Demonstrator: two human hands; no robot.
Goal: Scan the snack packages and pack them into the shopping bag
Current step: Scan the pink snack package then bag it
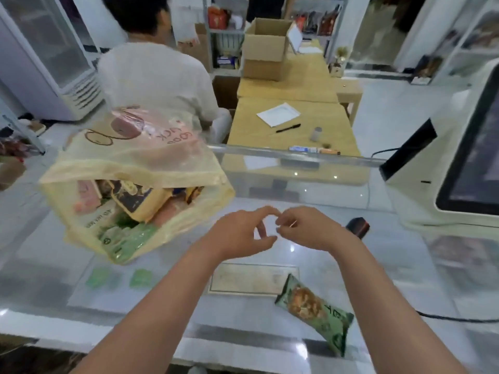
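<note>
Nearest the camera, a green snack packet (316, 310) is seen lying flat on the glass bench (378, 265); its lettering is too blurred to be read. Above the bench, the left hand (240, 233) and right hand (305, 228) are held fingertip to fingertip, loosely curled, with nothing grasped. To the left, a yellow shopping bag (135, 163) printed "GOOD LUCK" is filled with packets.

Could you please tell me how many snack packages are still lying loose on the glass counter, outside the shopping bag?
1: the green snack package lies on the glass counter, near the front edge, below the right hand. Several more already sit inside the shopping bag, some possibly hidden.
</note>
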